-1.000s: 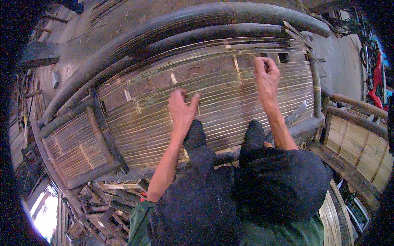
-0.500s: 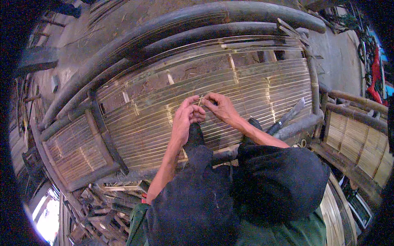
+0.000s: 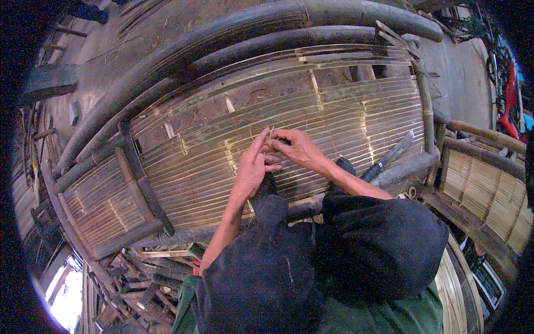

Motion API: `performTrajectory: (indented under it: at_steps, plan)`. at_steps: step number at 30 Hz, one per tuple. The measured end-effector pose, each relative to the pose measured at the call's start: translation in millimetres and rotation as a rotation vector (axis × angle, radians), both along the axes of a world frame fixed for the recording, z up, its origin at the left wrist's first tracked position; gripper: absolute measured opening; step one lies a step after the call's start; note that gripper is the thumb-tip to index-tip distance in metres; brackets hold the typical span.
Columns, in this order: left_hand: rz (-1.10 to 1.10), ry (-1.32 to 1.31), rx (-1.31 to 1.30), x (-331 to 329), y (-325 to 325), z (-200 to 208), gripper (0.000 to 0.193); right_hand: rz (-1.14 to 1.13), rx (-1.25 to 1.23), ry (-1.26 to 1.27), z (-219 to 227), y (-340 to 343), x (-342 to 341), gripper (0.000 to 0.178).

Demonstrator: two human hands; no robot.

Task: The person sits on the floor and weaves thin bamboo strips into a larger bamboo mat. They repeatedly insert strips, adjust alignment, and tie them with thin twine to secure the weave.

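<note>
Over a bamboo-slat bench (image 3: 194, 189) my two hands meet in front of my knees. My left hand (image 3: 251, 170) has its index finger stretched upward and the other fingers curled toward the right hand. My right hand (image 3: 300, 149) pinches with thumb and index finger, close against the left fingertips. Between them runs a thin pale strip (image 3: 272, 131), like split bamboo or cane; most of it is hidden by the fingers. To the right, a knife (image 3: 396, 151) with a broad grey blade and dark handle lies on the slats, apart from both hands.
Thick bamboo poles (image 3: 250, 25) form the bench's far rail. A second slatted bamboo piece (image 3: 484, 189) stands at the right. Cut bamboo pieces (image 3: 139, 298) lie heaped at the lower left. Split ends (image 3: 397, 40) stick out at the far right corner.
Both hands have drawn closer together at the fingertips. The left index finger now points more upright, and the right fingers have curled in over the strip. The knife has stayed put.
</note>
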State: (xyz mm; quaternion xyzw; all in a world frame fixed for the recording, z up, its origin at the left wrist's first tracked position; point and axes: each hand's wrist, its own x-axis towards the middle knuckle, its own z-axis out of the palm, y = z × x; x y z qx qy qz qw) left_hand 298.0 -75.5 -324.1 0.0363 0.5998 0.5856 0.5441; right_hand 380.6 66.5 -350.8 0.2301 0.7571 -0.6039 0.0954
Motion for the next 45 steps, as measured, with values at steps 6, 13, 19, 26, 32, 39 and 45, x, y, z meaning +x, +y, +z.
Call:
performTrajectory:
  at_steps: [6, 13, 19, 26, 32, 39, 45]
  plan:
    - [-0.074, 0.262, -0.075, 2, -6, -5, 0.042, -0.018, -0.056, 0.039, 8, -4, -3, 0.025]
    - [-0.359, 0.895, -0.313, -14, -21, 7, 0.018, 0.236, 0.137, 0.086, 12, 6, 1, 0.025]
    - [-0.383, 1.100, -0.447, -55, -60, 12, 0.018, 0.473, 0.610, 0.114, 2, 66, 23, 0.028]
    - [-0.289, 1.577, -0.637, -79, -83, 20, 0.012, 0.354, 0.425, -0.016, 31, 106, 28, 0.023]
    - [-0.430, 1.424, -0.665, -85, -85, 46, 0.016, 0.234, 0.291, 0.014, 44, 119, 25, 0.025]
    - [-0.378, 1.270, -0.516, -89, -80, 54, 0.018, 0.263, 0.442, 0.024, 44, 120, 26, 0.026]
    - [-0.327, 0.972, -0.472, -88, -72, 66, 0.019, 0.292, 0.500, 0.013, 18, 106, 23, 0.024]
